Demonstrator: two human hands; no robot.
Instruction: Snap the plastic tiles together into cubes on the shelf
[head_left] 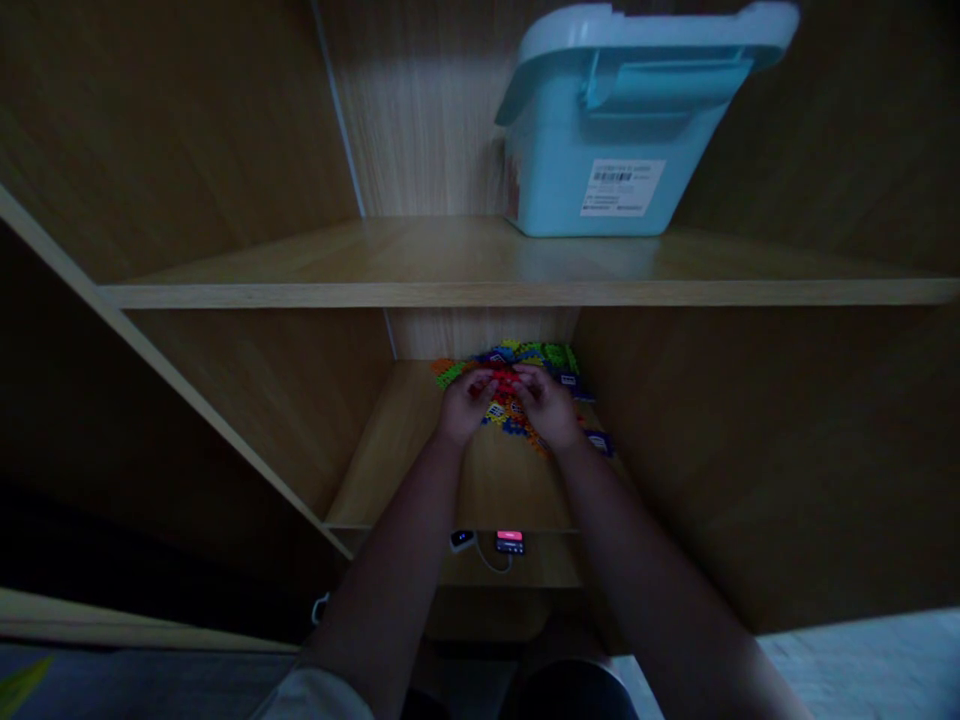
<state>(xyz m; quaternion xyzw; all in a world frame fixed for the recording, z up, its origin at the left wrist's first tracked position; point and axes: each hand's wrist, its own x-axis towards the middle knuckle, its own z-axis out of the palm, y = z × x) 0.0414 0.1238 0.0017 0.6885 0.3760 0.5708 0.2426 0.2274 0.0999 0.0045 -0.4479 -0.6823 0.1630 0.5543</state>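
Note:
Both my arms reach into a lower wooden shelf [420, 470]. My left hand [465, 405] and my right hand [551, 405] meet over a heap of small colourful plastic pieces [536, 358] in green, yellow, blue and orange. The fingers of both hands are curled together around a small red piece [505, 381] held between them. More loose pieces lie under and beside the hands, some hidden by them.
A light blue lidded storage box [600, 130] with a white label stands on the upper shelf [480, 280]. Wooden side walls close the lower compartment in. A small device with a pink light [510, 542] and a cable lie on a lower ledge.

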